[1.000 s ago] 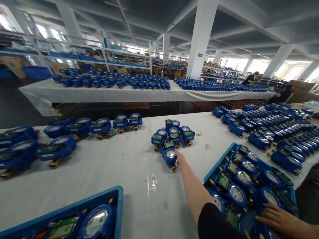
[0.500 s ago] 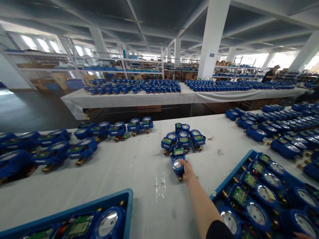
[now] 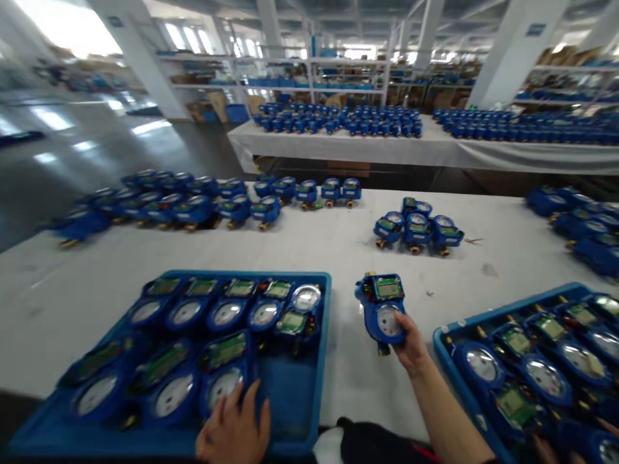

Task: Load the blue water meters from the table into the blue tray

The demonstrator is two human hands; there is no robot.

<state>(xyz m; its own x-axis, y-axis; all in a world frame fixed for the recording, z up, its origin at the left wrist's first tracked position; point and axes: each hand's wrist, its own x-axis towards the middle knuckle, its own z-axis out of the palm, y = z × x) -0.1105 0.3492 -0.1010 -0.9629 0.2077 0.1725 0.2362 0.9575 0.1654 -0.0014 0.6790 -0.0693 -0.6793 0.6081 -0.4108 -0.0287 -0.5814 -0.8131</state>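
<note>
Your right grip (image 3: 410, 343) is clamped on the lower end of a blue water meter (image 3: 382, 304), lifted just above the white surface (image 3: 300, 251) between the two trays: a carry, as I judge it. Your left grip (image 3: 236, 428) lies spread and empty on the left tray (image 3: 309, 390). Setting the meter down calls for a bare slot.

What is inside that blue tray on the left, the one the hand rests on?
The left blue tray holds rows of blue water meters with round dials and green boards. Its right part is bare blue floor. The left hand covers part of the nearest meter.
</note>
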